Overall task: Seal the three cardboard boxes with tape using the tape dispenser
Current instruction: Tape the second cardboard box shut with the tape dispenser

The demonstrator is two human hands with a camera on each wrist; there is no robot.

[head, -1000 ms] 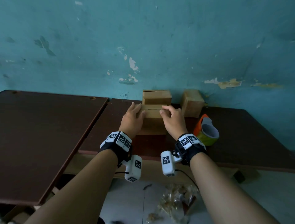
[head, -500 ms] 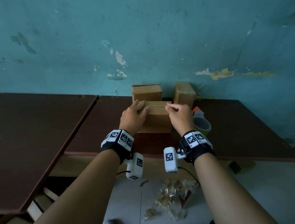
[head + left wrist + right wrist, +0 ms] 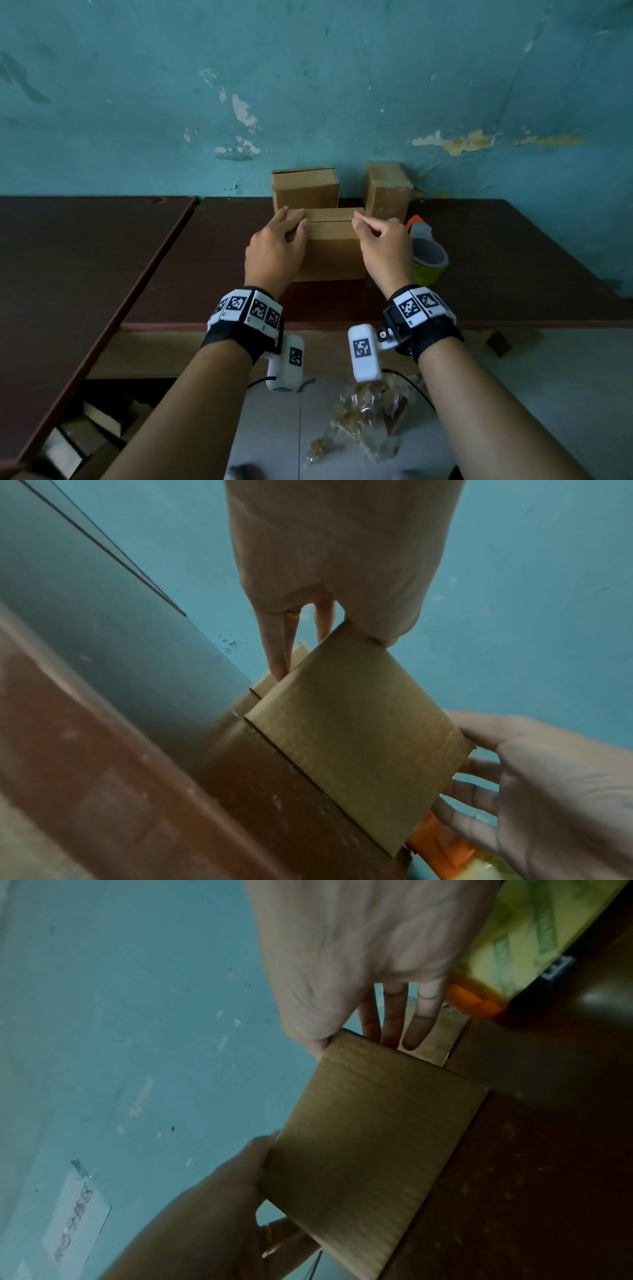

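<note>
While 2 boxes (image 3: 305, 188) stand at 12 o'clock, the left hand (image 3: 274, 250) and right hand (image 3: 383, 250) grip the near box (image 3: 329, 246).

Box (image 3: 356, 753): we hold it at centre, standing on the table (image 3: 171, 791).
Left hand (image 3: 335, 561): our grip, twelve o'clock.
Right hand (image 3: 548, 785): four o'clock.

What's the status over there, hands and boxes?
Both hands, left and right, gripping front box. Tape dispenser untouched, beside right hand. Two boxes behind; nothing in the way.
</note>
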